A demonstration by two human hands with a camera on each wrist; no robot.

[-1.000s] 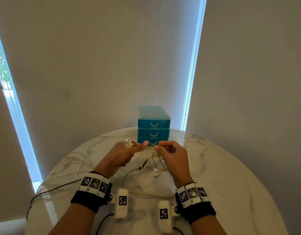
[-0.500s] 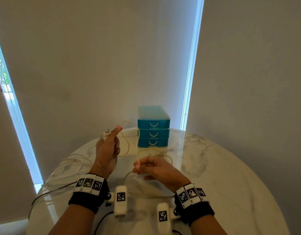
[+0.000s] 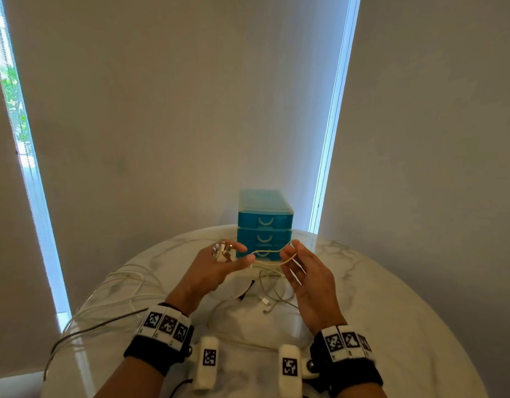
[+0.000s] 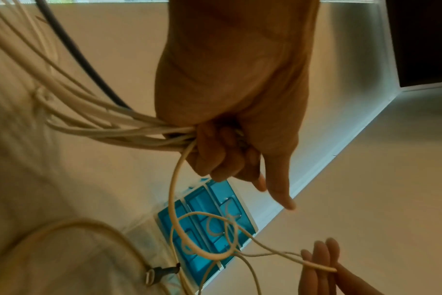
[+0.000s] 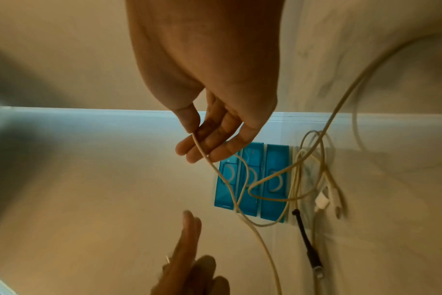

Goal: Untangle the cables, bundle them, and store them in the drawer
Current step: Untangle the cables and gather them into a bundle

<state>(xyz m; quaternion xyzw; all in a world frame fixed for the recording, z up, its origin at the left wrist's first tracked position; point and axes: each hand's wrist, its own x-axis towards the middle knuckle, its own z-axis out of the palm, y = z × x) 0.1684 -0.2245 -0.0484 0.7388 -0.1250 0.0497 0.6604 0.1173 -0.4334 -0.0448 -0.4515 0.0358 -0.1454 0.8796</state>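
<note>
Left hand clenches a bunch of white cables, index finger extended. Right hand pinches one white cable strand strung between both hands, above the marble table. Blue drawer unit, drawers closed, stands at the far edge.

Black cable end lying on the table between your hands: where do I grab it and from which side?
Pinch the black cable on its stiff moulded plug, just behind the metal tip. It lies flat on the marble table, angled, with white cables looped close on its right. Come straight down from above with the right hand, probably nearest; the left hand already grips a bunch of plugs.
</note>
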